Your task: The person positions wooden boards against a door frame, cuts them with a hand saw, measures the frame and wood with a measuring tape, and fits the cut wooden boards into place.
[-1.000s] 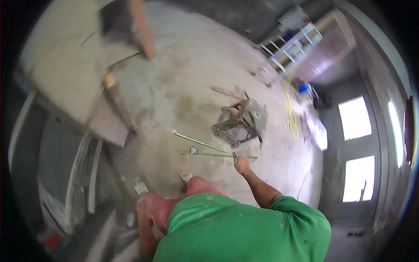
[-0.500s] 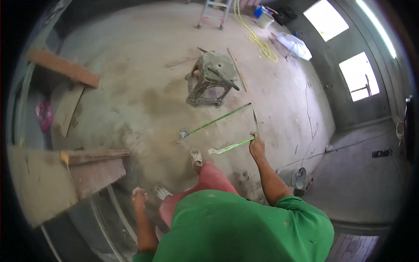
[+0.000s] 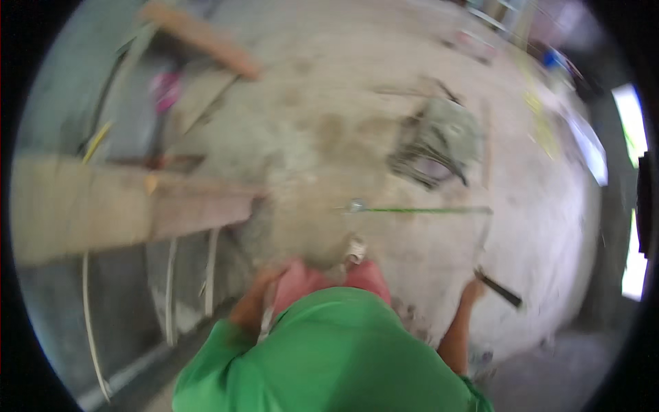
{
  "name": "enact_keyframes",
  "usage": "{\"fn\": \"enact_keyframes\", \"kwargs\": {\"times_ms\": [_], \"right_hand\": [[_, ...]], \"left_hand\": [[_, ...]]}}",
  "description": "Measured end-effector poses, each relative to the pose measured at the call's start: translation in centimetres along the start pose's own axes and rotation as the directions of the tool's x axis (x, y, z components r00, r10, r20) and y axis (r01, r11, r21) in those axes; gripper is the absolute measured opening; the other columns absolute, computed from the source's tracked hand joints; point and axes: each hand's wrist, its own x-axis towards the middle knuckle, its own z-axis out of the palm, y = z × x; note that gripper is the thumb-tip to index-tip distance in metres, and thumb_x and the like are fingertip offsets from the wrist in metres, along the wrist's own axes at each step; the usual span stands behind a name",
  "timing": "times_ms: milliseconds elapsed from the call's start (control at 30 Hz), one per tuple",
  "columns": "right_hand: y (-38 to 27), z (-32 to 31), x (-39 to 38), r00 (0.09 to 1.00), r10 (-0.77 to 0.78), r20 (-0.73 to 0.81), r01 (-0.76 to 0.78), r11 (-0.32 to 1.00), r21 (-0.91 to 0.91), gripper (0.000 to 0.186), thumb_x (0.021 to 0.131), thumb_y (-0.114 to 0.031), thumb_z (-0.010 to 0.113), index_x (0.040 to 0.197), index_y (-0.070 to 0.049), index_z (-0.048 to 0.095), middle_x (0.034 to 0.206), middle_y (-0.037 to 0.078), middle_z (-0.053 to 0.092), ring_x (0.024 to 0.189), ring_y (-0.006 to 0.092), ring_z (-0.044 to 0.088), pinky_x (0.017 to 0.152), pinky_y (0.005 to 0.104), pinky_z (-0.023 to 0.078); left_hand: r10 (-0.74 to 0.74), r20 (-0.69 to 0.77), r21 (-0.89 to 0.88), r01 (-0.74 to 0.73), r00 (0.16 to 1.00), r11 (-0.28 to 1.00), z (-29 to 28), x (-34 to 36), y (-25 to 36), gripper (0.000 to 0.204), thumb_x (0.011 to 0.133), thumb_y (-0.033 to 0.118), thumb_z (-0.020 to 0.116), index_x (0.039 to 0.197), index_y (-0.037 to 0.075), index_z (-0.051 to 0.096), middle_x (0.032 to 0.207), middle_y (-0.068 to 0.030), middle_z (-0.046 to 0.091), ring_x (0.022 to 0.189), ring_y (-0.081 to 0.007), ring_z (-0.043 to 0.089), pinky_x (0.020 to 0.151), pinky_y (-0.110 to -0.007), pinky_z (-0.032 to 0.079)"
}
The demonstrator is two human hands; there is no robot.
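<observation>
We look down past a green shirt [image 3: 336, 343] at a dusty floor [image 3: 309, 151], everything softened by motion blur. Our right hand [image 3: 472, 288] is out to the side, its fingers apparently curled around the near end of a dark bar [image 3: 501, 290], which slants away to the right and toward us. A narrow green strip [image 3: 425, 210] lies ahead and mostly left of those fingers, its long axis running across the view from left to right. At its right end it bends, and a faint, thin length leads back toward the right hand, so that hand is nearer the bend. The strip's left end meets a silvery lump [image 3: 356, 205], just beyond a pale shoe [image 3: 355, 250] and, sideways, between our hands. Our left hand [image 3: 269, 276] is beside the pink trousers [image 3: 302, 283], apart from the strip; we cannot tell whether its fingers are spread or pressed together. Beyond the strip stands a grey stool [image 3: 449, 130].
</observation>
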Motion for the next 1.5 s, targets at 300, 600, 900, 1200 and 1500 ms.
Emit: {"fn": "enact_keyframes", "kwargs": {"times_ms": [300,600,900,1200,1500], "right_hand": [[-12.6,-8.2,-2.2,0.996,0.079,-0.031,-0.054,0.876,0.479,0.039,0.106,-0.026,0.041,0.121,0.002,0.064,0.118,0.023,0.065,0.107,0.0335,0.064,0.095,0.0410,0.049],[-4.1,-13.4,2.0,0.933,0.063,-0.355,-0.086,0.995,-0.051,0.034,0.098,0.000,0.042,0.128,0.000,0.058,0.124,0.018,0.063,0.114,0.0315,0.060,0.103,0.0393,0.045],[1.6,-18.9,10.2,0.664,0.709,-0.238,-0.186,0.464,0.866,0.031,0.105,-0.024,0.046,0.117,-0.001,0.064,0.110,0.008,0.069,0.098,0.0159,0.061,0.085,0.0311,0.044],[17.6,-16.0,22.3,0.690,0.713,-0.125,-0.202,0.356,0.913,0.032,0.106,-0.026,0.044,0.121,-0.004,0.061,0.113,0.010,0.070,0.102,0.0186,0.066,0.087,0.0342,0.048],[26.4,-16.0,28.7,0.634,0.773,0.037,-0.298,0.200,0.933,0.031,0.107,-0.029,0.044,0.124,-0.007,0.058,0.118,0.008,0.069,0.107,0.0162,0.063,0.089,0.0331,0.046]], "left_hand": [[-0.548,0.012,-0.695,0.401,0.836,0.596,-4.4,-1.9,5.2,0.056,0.088,0.033,0.069,0.133,0.002,0.057,0.110,-0.0107,0.068,0.089,-0.0170,0.062,0.073,-0.034,0.052],[-0.163,0.164,0.106,0.147,0.973,0.983,-4.0,5.8,-4.8,0.036,0.096,0.031,0.052,0.124,0.011,0.063,0.118,-0.0115,0.065,0.106,-0.0269,0.062,0.097,-0.045,0.048],[-0.555,0.119,-0.806,0.407,0.823,0.430,-10.6,15.7,5.2,0.026,0.093,0.022,0.060,0.116,0.009,0.062,0.105,-0.0085,0.064,0.088,-0.0217,0.061,0.074,-0.040,0.050],[-0.250,0.175,-0.770,0.291,0.952,0.568,-5.0,27.5,33.5,0.031,0.087,0.021,0.073,0.114,0.007,0.065,0.094,-0.0034,0.065,0.075,-0.0125,0.060,0.061,-0.029,0.050],[0.054,0.181,-0.362,0.016,0.982,0.932,-7.4,38.6,62.4,0.050,0.091,0.030,0.068,0.128,-0.001,0.058,0.102,-0.0058,0.067,0.087,-0.0144,0.062,0.076,-0.031,0.050]]}}
